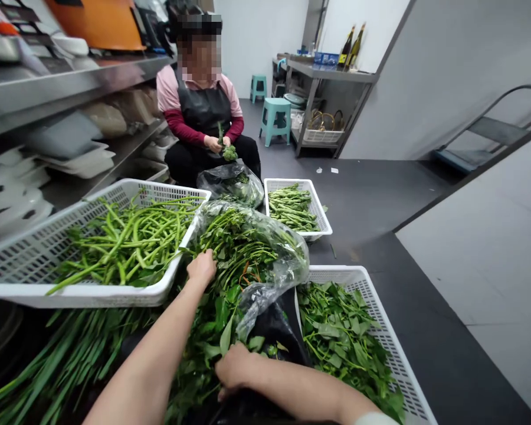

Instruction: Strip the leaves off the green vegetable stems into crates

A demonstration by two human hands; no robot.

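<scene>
A clear plastic bag (292,254) lies open between the baskets, full of leafy green stems that look like water spinach (230,248). My left hand (202,267) is closed at the left side of the bunch, its fingers wrapped round stems. Lower down, my right hand (236,367) is curled among the leaves, with its fingertips partly hidden; greens show at its fingers. To the left, a white basket (92,290) holds long, bare green stems (133,236). At the right, another white basket (371,277) contains leafy sprigs (340,330).
Long green blades (71,354) lie at lower left. Facing me, a seated co-worker (203,106) holds a green vegetable (229,152) above another plastic bag (212,177). A small basket (323,221) holds green stalks. Shelves (71,88) line the left; a stool (275,118) stands behind.
</scene>
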